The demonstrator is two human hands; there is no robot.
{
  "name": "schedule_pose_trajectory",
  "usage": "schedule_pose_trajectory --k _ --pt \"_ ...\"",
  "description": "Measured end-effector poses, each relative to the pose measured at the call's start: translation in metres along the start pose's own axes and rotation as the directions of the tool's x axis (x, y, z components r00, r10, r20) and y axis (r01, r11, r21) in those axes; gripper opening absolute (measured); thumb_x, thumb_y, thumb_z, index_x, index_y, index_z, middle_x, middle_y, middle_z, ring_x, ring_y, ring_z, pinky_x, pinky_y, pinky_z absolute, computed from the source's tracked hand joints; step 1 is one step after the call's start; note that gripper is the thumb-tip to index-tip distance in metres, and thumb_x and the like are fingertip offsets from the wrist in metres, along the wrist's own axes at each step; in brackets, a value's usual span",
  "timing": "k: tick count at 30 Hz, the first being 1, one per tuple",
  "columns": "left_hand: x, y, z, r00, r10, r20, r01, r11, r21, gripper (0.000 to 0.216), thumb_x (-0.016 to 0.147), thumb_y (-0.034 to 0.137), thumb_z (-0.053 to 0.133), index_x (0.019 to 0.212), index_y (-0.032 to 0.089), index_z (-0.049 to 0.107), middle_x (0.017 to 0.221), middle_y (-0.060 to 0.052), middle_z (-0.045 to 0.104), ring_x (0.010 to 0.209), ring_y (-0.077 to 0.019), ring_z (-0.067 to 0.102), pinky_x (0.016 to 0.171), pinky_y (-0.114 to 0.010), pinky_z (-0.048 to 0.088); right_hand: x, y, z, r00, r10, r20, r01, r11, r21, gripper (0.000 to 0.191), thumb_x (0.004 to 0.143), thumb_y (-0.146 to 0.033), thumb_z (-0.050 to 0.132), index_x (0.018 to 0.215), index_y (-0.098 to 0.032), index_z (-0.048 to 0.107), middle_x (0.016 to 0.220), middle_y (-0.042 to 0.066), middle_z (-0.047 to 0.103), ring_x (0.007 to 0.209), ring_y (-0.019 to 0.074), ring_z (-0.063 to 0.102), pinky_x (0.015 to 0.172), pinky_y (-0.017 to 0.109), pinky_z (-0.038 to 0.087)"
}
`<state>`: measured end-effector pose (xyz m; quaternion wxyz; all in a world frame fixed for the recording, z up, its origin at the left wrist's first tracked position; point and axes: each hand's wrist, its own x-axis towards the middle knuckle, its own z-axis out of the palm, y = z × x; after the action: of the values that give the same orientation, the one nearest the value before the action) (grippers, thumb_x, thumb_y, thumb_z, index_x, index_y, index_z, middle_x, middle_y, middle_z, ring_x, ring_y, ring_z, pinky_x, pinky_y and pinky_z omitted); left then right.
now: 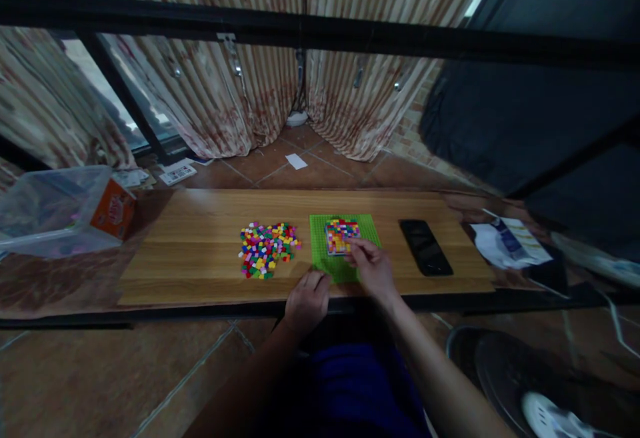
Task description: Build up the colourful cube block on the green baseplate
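Note:
A green baseplate (pixel 323 245) lies on a wooden board (pixel 200 245). On its far right part sits a square patch of small coloured bricks (pixel 341 234). My right hand (pixel 373 268) rests on the plate with fingertips pinched at the patch's near right corner; what they hold is too small to see. My left hand (pixel 307 301) is curled loosely at the board's near edge, touching the plate's near left corner. A loose pile of coloured bricks (pixel 266 249) lies left of the plate.
A black phone (pixel 425 246) lies right of the plate. A clear plastic tub (pixel 55 215) with an orange box stands far left. Papers (pixel 505 241) lie at the right. Curtains hang behind, above a tiled floor.

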<state>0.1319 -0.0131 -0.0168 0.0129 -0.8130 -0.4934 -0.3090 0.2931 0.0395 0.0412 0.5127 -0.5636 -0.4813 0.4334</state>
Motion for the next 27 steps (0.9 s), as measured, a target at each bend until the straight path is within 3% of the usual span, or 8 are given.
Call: schedule_pose_trajectory --k 2,6,9,12,15,18,21,27 --pt "0.000 -0.001 0.000 1.000 0.013 -0.007 -0.013 1.000 -0.007 0.024 0.089 0.012 0.049 0.106 0.017 0.065 0.099 -0.008 0.066 0.095 -0.0188 0.063 0.089 -0.032 0.056 0.008 0.005 -0.020 0.992 0.048 -0.115 -0.043 0.998 0.041 0.040 0.075 -0.054 0.065 0.094 -0.019 0.071 0.072 0.004 0.072 0.063 0.0186 0.066 0.056 0.029 0.049" --pt "0.000 -0.003 -0.001 0.999 0.025 -0.021 -0.025 1.000 -0.010 0.022 0.090 0.013 0.050 0.106 0.016 0.065 0.098 -0.008 0.067 0.093 -0.0185 0.063 0.087 -0.031 0.056 0.024 0.013 -0.038 0.979 0.077 -0.189 -0.069 0.996 0.048 0.050 0.066 -0.060 0.070 0.089 -0.015 0.069 0.071 0.006 0.071 0.063 0.0195 0.065 0.056 0.030 0.048" --pt "0.002 -0.003 -0.002 0.999 0.023 -0.024 -0.023 1.000 -0.002 0.022 0.090 0.013 0.050 0.104 0.017 0.066 0.096 -0.008 0.067 0.091 -0.0183 0.063 0.086 -0.030 0.056 0.031 0.017 -0.035 0.981 0.057 -0.188 -0.060 0.998 -0.011 0.050 0.070 -0.060 0.066 0.090 -0.014 0.069 0.074 0.007 0.072 0.065 0.0201 0.066 0.060 0.031 0.049" --pt "0.002 -0.003 -0.002 0.999 0.022 -0.034 -0.022 1.000 0.009 0.022 0.090 0.012 0.050 0.104 0.017 0.066 0.095 -0.008 0.067 0.091 -0.0184 0.064 0.084 -0.030 0.056 0.032 0.014 -0.029 0.986 -0.071 -0.150 0.040 0.979 -0.201 0.040 0.080 -0.051 0.057 0.091 -0.015 0.070 0.084 0.009 0.074 0.076 0.0217 0.068 0.070 0.033 0.051" --pt "0.002 -0.003 -0.001 0.998 0.044 -0.048 -0.043 0.999 0.015 0.022 0.090 0.012 0.050 0.104 0.016 0.067 0.095 -0.009 0.067 0.093 -0.0189 0.063 0.086 -0.030 0.056 0.029 0.005 -0.025 0.977 -0.191 -0.095 0.117 0.851 -0.512 0.033 0.088 -0.039 0.049 0.096 -0.016 0.071 0.094 0.012 0.074 0.088 0.0246 0.068 0.079 0.036 0.050" --pt "0.002 -0.002 -0.001 0.998 0.048 -0.045 -0.047 0.999 0.021 0.023 0.090 0.012 0.050 0.104 0.015 0.067 0.096 -0.009 0.067 0.093 -0.0190 0.063 0.087 -0.031 0.055 0.026 -0.006 -0.022 0.981 -0.186 -0.052 0.091 0.683 -0.724 0.033 0.092 -0.031 0.043 0.103 -0.016 0.071 0.095 0.014 0.075 0.086 0.0259 0.068 0.078 0.036 0.048" --pt "0.002 -0.001 -0.002 0.999 0.038 -0.036 -0.037 0.999 0.023 0.022 0.090 0.011 0.050 0.104 0.015 0.067 0.097 -0.009 0.067 0.093 -0.0192 0.063 0.087 -0.031 0.055 0.024 -0.013 -0.020 0.988 -0.156 -0.014 0.080 0.582 -0.809 0.034 0.094 -0.028 0.042 0.106 -0.016 0.071 0.093 0.014 0.075 0.083 0.0255 0.069 0.076 0.034 0.047" --pt "0.002 -0.001 -0.002 0.999 0.038 -0.028 -0.037 0.999 0.016 0.021 0.090 0.012 0.050 0.103 0.014 0.066 0.096 -0.009 0.067 0.093 -0.0197 0.063 0.086 -0.031 0.056 0.023 -0.014 -0.020 0.992 -0.128 0.012 0.080 0.538 -0.839 0.033 0.094 -0.027 0.043 0.111 -0.016 0.069 0.095 0.012 0.075 0.086 0.0260 0.070 0.077 0.033 0.047"
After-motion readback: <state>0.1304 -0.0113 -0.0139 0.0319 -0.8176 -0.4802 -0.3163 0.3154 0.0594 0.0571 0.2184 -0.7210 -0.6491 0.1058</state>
